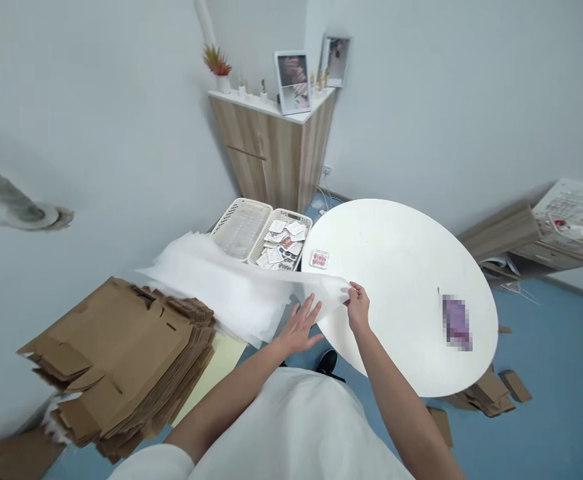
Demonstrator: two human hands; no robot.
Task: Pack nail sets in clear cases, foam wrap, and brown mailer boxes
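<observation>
A thin white translucent sheet (pixel 321 288) stretches from a stack of white sheets (pixel 221 283) toward the round white table (pixel 401 267). My right hand (pixel 358 308) pinches its right end over the table's left edge. Fingers spread, my left hand (pixel 299 328) is just below the sheet's near edge; whether it touches the sheet I cannot tell. On the table, beyond the sheet, lies a small clear case (pixel 319 259) with pink pieces in it. A blurred-out purple item (pixel 456 323) rests on the table's right part.
Flattened cardboard boxes (pixel 136 353) are piled at my left. Two white baskets stand behind the sheets: one basket (pixel 239 230) with clear plastic pieces, the other (pixel 307 223) with printed cards. A wooden cabinet (pixel 276 153) fills the corner. Small cardboard boxes (pixel 489 390) lie on the floor at right.
</observation>
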